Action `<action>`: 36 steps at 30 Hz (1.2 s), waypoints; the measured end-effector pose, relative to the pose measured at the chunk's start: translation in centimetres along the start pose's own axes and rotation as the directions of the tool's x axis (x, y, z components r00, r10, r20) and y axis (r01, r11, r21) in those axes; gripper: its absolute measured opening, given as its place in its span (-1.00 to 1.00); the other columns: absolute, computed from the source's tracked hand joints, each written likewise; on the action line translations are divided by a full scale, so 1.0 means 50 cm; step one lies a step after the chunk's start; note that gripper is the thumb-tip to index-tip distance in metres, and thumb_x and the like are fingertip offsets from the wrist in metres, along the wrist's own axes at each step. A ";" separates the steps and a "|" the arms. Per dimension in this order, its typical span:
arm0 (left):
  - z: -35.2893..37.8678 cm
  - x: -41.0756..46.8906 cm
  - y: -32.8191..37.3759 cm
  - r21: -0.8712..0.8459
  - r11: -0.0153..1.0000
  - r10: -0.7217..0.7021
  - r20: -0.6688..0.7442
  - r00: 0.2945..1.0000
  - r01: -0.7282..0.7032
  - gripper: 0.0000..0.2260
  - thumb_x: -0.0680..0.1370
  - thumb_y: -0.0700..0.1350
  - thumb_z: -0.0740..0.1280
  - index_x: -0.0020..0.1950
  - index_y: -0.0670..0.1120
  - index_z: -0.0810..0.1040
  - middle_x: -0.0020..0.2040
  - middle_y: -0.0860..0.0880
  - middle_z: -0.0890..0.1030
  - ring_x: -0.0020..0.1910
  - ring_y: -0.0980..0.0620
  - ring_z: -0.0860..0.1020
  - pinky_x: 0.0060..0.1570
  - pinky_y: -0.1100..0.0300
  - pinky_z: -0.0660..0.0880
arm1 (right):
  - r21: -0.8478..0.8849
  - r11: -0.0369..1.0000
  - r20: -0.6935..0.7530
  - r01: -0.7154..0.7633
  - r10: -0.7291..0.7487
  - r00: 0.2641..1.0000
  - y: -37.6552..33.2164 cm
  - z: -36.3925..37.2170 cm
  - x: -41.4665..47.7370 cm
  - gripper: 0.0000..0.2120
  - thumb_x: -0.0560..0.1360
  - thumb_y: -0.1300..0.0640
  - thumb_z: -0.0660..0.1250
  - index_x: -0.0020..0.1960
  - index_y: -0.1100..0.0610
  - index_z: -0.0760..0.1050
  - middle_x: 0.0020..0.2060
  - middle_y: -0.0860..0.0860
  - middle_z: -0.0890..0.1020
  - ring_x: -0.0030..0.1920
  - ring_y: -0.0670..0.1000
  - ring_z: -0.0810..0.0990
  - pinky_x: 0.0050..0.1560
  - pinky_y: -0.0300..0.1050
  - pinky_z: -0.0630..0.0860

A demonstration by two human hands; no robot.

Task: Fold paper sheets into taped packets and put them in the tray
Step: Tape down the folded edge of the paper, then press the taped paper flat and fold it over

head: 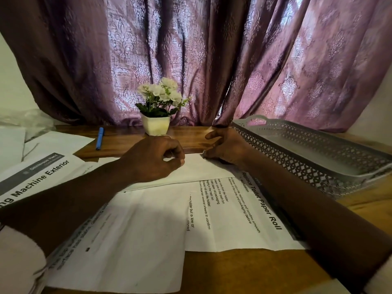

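1. Early going: the folded sheet (203,170) lies at frame centre, with no tape visible on it.
2. The left hand (157,158) rests curled on it, thumb meeting fingertips; I cannot tell if it pinches anything.
3. The right hand (224,145) is spread, fingertips pressing the sheet's far right corner.
4. The tray (297,158), at right, shows no packet. Taping and placing remain, and loose sheets (127,240) wait lower left.

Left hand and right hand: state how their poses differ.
The left hand is curled, thumb meeting fingertips, seemingly pinching the white paper; the right hand has fingers spread, fingertips pressing its edge. The left hand sits in front of the flower pot; the right hand sits beside the grey tray. Both rest on that paper.
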State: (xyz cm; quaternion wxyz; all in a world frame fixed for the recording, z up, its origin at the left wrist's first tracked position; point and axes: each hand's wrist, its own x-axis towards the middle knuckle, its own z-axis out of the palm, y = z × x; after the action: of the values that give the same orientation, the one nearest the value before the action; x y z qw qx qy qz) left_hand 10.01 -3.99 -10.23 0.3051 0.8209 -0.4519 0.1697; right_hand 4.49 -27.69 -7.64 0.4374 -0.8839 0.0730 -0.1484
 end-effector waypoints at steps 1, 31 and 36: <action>0.000 0.000 0.001 -0.004 1.000 0.001 0.001 1.000 -0.001 -0.95 0.50 0.01 0.50 -0.08 0.09 0.67 -0.11 0.16 0.67 -0.10 0.16 0.63 -0.05 0.07 0.60 | -0.011 1.000 0.002 -0.007 0.007 1.000 0.000 0.000 0.001 -0.48 0.30 0.33 0.66 0.20 0.15 0.57 -0.06 0.10 0.65 -0.07 0.05 0.66 -0.10 -0.16 0.62; -0.006 -0.002 0.010 0.006 1.000 0.001 0.021 1.000 -0.001 -0.84 0.44 0.14 0.38 -0.09 0.12 0.66 -0.11 0.18 0.66 -0.10 0.20 0.62 -0.04 0.02 0.61 | -0.517 0.807 0.129 0.284 -0.255 0.958 -0.027 -0.005 -0.040 -0.86 0.55 0.18 0.48 0.07 0.08 0.76 0.04 -0.02 0.77 0.02 -0.12 0.67 0.23 -0.26 0.54; -0.004 -0.002 0.009 0.008 1.000 0.014 0.014 1.000 -0.014 -0.92 0.49 0.07 0.46 -0.07 0.10 0.66 -0.11 0.17 0.66 -0.11 0.18 0.62 -0.06 0.03 0.60 | -0.500 0.800 0.220 0.331 -0.252 0.942 -0.015 -0.010 -0.037 -0.79 0.59 0.18 0.43 0.20 0.06 0.72 0.17 -0.04 0.73 0.08 -0.24 0.60 0.02 -0.67 0.34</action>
State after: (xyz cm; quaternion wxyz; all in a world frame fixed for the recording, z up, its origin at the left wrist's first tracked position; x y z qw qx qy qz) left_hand 9.58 -3.97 -10.00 0.2975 0.8201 -0.4591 0.1677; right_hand 2.58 -27.13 -7.16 0.1519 -0.9788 -0.0576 -0.1246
